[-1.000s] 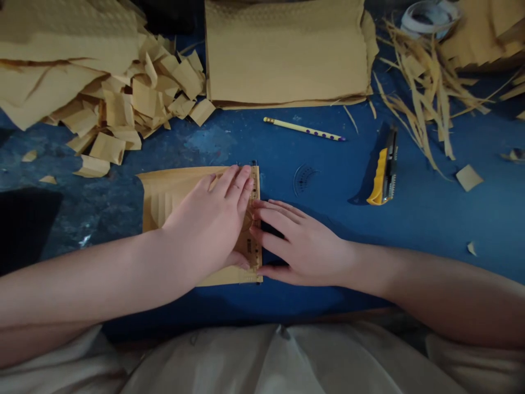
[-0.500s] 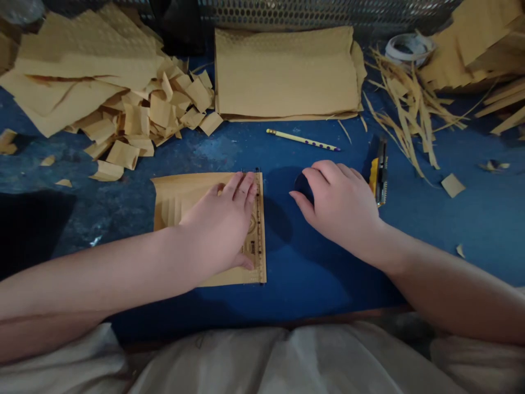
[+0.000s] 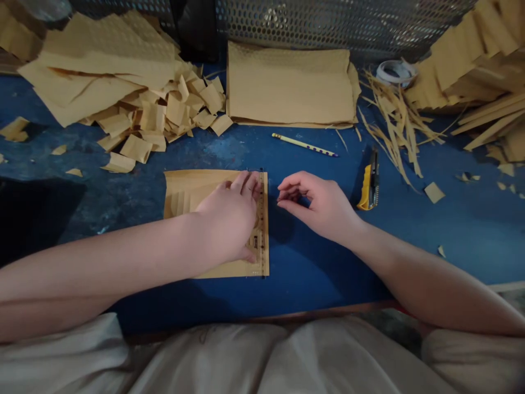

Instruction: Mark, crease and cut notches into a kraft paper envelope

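My left hand [image 3: 229,213] lies with its fingers spread and stretched over a clear plastic ruler [image 3: 260,251], pressing it onto a brown paper piece [image 3: 180,186]. The ruler runs along the paper's right side, leaving a thin strip of paper beyond it. Most of the ruler is hidden under the hand. Just right of the paper, my right hand [image 3: 318,205] is raised over the blue table, its fingers bent and thumb apart, with nothing visible in it. A yellow and black utility knife [image 3: 369,183] lies to the right of that hand, apart from it.
A yellow pencil [image 3: 303,144] lies below a stack of brown paper [image 3: 289,85]. Cut paper pieces [image 3: 153,115] heap at the back left. Thin paper strips [image 3: 396,120], a roll of tape [image 3: 396,73] and more brown paper [image 3: 471,65] are at the back right, before a perforated metal panel [image 3: 328,24].
My right hand has moved left towards the paper's edge and its fingers have drawn closer to the thumb. My left hand stays on the ruler. The camera view has shifted slightly.
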`<state>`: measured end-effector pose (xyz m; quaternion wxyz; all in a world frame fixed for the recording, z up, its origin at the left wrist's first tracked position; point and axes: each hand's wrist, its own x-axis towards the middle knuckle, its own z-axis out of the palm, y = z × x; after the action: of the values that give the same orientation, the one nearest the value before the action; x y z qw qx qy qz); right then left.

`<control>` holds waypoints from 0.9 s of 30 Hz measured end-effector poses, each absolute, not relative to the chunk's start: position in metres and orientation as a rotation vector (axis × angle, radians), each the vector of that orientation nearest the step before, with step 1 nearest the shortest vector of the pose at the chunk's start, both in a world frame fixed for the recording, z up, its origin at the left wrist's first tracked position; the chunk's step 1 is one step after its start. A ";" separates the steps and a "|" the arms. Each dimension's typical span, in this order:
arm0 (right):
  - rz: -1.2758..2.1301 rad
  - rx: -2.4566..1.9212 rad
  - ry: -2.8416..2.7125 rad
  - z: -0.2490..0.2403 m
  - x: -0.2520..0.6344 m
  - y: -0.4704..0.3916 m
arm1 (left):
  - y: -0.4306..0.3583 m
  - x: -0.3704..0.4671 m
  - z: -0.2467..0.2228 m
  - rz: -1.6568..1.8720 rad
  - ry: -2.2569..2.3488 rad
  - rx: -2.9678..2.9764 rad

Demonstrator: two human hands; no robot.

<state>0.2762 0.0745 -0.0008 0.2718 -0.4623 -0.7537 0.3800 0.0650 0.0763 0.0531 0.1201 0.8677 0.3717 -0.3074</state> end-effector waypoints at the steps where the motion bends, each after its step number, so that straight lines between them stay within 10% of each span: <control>1: 1.049 -1.253 -2.023 -0.002 0.275 0.075 | 0.076 0.065 0.053 -0.884 1.098 2.525; 27: 1.109 -1.432 -2.120 0.014 0.249 0.105 | 0.076 0.065 0.046 -0.815 1.144 2.498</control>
<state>0.2495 0.1048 0.0137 0.1757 -0.5055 -0.7486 0.3914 0.0652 0.0756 0.0456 0.1374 0.8634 0.3953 -0.2817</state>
